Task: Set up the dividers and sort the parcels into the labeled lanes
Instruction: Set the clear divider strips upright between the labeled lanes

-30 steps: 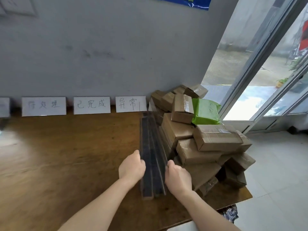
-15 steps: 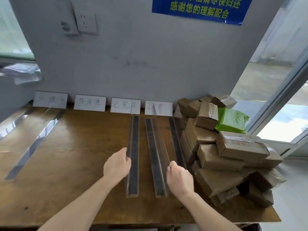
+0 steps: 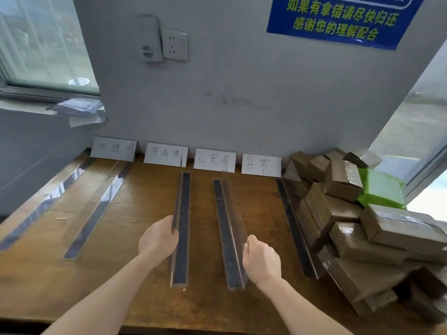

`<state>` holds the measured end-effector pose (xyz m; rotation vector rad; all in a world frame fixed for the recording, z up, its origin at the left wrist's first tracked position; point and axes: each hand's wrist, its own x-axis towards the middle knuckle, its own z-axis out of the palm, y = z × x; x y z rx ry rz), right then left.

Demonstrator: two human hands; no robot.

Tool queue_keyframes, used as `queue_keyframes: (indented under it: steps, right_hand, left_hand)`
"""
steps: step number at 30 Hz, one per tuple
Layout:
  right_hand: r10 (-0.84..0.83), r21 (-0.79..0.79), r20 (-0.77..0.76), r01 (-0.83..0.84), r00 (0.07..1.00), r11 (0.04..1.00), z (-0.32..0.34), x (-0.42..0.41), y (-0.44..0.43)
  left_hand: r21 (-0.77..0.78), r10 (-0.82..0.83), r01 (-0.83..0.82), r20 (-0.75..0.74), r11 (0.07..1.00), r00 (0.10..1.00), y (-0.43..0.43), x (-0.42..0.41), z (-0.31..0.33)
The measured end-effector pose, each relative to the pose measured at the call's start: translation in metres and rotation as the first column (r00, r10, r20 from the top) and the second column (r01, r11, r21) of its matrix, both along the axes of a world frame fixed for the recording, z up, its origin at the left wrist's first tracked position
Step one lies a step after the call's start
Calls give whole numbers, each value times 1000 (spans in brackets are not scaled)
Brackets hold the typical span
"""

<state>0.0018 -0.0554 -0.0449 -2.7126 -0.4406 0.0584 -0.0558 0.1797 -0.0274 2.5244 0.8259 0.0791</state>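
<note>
Dividers (image 3: 99,209) at far left are lying free on the worktop (image 3: 145,201). Left hand's (image 3: 158,240) curled grip is holding the left middle divider (image 3: 183,213), and right hand (image 3: 261,258) is pinching the right middle divider (image 3: 221,213), probably by its clear upright wall. Both strips are pointing lengthwise away toward the label cards (image 3: 214,160). Parcels (image 3: 343,180) are sitting heaped rightward, nearer the right hand.
</note>
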Motion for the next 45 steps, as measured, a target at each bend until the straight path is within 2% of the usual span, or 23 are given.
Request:
queue_keyframes:
  steps: [8,20,30,45]
  right_hand:
    - [-107,-28,-2,107,994,994,-4,-13,41]
    - [-219,-55,-4,218,976,974,-5,-8,47]
    - [-241,-70,-9,240,970,968,-8,11,35]
    - [-247,-72,-30,245,969,967,-14,21,40]
  left_hand:
    - [-28,-98,97,-30,995,995,50,1,-15]
    - [22,-188,191,-112,981,976,68,21,-23]
    - [67,-164,178,-171,982,971,54,38,-27]
    - [117,-150,169,-152,979,977,49,46,-26]
